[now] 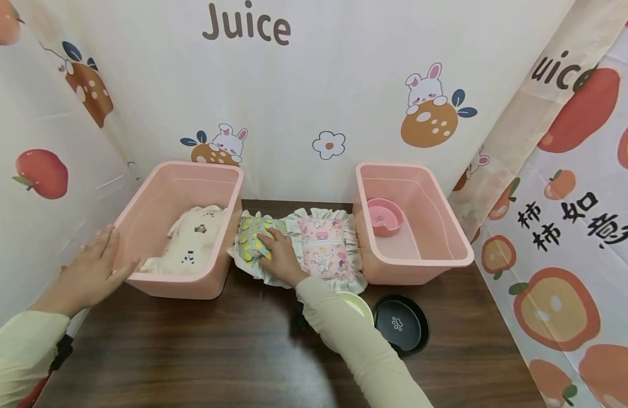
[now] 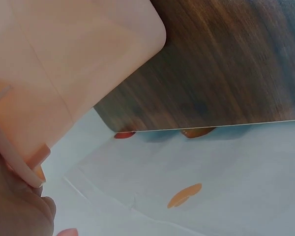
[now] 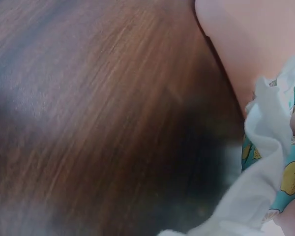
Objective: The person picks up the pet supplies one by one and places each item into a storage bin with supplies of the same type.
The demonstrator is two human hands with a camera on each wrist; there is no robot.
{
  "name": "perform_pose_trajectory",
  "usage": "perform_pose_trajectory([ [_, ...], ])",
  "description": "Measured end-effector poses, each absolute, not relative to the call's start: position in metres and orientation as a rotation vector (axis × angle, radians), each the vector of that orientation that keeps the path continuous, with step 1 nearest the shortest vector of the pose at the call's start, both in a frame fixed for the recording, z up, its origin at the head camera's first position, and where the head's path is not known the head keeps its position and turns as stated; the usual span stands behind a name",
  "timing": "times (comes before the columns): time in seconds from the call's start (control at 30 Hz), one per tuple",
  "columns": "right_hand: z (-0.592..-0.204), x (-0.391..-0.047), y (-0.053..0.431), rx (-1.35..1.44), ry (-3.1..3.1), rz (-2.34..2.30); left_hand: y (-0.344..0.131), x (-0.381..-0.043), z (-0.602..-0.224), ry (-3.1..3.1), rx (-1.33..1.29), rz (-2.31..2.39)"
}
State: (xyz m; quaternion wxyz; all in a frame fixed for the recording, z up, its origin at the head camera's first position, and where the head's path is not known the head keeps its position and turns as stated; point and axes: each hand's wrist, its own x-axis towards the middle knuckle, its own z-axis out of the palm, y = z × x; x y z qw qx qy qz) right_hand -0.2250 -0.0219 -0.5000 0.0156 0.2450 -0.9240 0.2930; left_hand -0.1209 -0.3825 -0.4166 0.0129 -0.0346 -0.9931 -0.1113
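Observation:
My left hand (image 1: 92,269), fingers extended, rests at the near left rim of the left pink bin (image 1: 140,280). Inside that bin lies a cream cloth item (image 1: 199,235) printed with small dark figures. Between the two bins, my right hand (image 1: 282,258) grips a small lemon-print cushion (image 1: 247,238) with a white frill. In the right wrist view, the cushion's teal fabric (image 3: 291,179) shows between a finger and the thumb. Touching it on the right is a pink-print cushion (image 1: 321,235), also frilled.
The right pink bin (image 1: 415,272) holds a pink bowl (image 1: 387,216). Before it on the dark wood table (image 1: 191,351) stand a black bowl (image 1: 402,323) with a paw print and a pale green bowl (image 1: 358,303), partly behind the right sleeve. Printed curtains (image 1: 293,85) enclose the table.

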Motion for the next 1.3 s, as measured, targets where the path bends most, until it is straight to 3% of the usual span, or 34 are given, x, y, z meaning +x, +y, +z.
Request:
perform_pose_trajectory([
  [0.9, -0.440, -0.230, -0.003, 0.681, -2.672, 1.328, -0.386, -0.122, -0.417, -3.084, -0.188, -0.322],
  [1.3, -0.422, -0.232, 0.000, 0.667, -2.590, 1.265, -0.387, -0.123, -0.419, -3.056, -0.212, -0.324],
])
